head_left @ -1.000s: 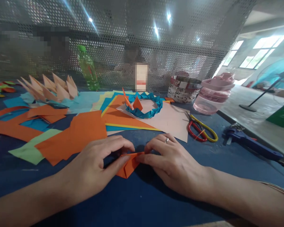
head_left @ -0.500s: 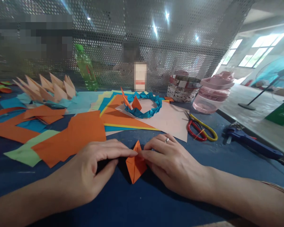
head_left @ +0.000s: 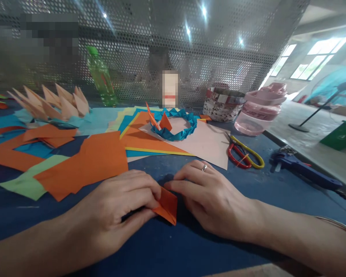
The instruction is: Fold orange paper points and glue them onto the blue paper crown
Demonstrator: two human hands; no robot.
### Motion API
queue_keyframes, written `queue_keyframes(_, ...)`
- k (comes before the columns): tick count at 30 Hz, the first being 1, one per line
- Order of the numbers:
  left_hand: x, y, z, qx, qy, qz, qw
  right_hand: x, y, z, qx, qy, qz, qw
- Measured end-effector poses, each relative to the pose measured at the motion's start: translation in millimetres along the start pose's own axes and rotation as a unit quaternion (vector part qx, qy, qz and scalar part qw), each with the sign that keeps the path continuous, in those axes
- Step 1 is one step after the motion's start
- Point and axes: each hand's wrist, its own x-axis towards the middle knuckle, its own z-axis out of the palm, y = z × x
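In front of the blue ring, my left hand pinched orange paper, right hand grip unclear; likely mid-fold, needed creasing.

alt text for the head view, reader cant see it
A left hand pinches a small folded orange paper over a blue table, the right hand close beside it. Beyond lie coloured sheets, a blue paper ring and scissors.

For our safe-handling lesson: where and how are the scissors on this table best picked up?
Probably by the red handle loop and yellow handle loop, with the right hand coming from the near right. The scissors lie with both loops towards the person and the right; their blades point away, leftward. The right hand is also the nearer one.
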Motion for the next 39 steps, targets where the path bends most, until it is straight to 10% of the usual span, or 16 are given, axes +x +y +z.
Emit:
queue_keyframes(12, -5, 6, 7.0, 0.126, 0.037, 0.065, 0.989, 1, -8, 3, 0.031, -0.021, -0.004, 0.999)
queue_keyframes(39, 0, 8, 3.0, -0.068, 0.034, -0.148, 0.986, 2, -16, -1, 0.089, -0.078, 0.175, 0.978)
